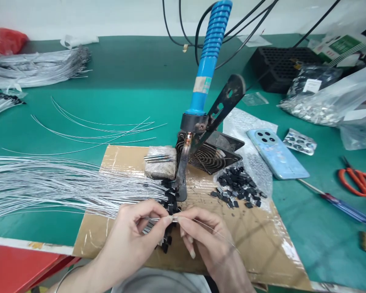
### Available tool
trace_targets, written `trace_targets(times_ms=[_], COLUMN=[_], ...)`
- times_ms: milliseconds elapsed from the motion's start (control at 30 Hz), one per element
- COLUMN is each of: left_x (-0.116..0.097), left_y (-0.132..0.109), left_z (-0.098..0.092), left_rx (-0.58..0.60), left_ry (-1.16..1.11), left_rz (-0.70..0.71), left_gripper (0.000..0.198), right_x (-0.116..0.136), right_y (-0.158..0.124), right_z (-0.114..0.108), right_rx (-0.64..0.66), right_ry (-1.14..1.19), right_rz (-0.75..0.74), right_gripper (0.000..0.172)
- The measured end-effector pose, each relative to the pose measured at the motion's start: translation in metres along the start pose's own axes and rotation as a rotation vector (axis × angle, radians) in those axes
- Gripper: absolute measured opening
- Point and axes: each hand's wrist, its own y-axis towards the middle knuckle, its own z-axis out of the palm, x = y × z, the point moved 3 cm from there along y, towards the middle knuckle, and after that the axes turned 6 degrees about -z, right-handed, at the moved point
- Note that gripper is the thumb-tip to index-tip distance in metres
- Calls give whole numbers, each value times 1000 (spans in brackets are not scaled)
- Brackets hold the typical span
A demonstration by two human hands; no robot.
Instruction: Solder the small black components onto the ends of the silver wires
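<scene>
In the head view, my left hand (137, 236) and my right hand (205, 240) meet at the front of a cardboard sheet (253, 236). Both pinch a thin wire (220, 232) between thumb and fingers, the fingertips almost touching. Its thin end trails right across my right hand. Behind my left hand lies a bundle of grey-white wires (64, 183), with small black tips (170, 189) at its right end. A blue-handled soldering iron (215, 44) stands tilted in a holder (228, 95), its tip low beyond my hands.
A fan (207, 156) and a wrapped block (160, 162) stand near the iron. Right of them lie a pile of small black pieces (238, 183), a phone (277, 152), a screwdriver (350, 209) and orange-handled pliers (358, 179). Loose wires (94, 134) spread at back left.
</scene>
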Motion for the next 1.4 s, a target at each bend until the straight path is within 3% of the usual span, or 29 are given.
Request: trace_targets(times_ms=[333,800,1400], left_x=[1,2,-1], left_y=[-2,-3,0], left_z=[4,7,15], left_rx=[-96,-185,-247], left_ry=[16,159,3], left_rz=[51,182,107], left_gripper=[19,16,18], right_x=[-13,-13,-19], right_y=[1,4,3], right_z=[-3,-2,3], right_rx=[-12,-38,-86], right_ry=[82,107,171], right_rz=[-41,-33,-60], right_gripper=[17,19,14])
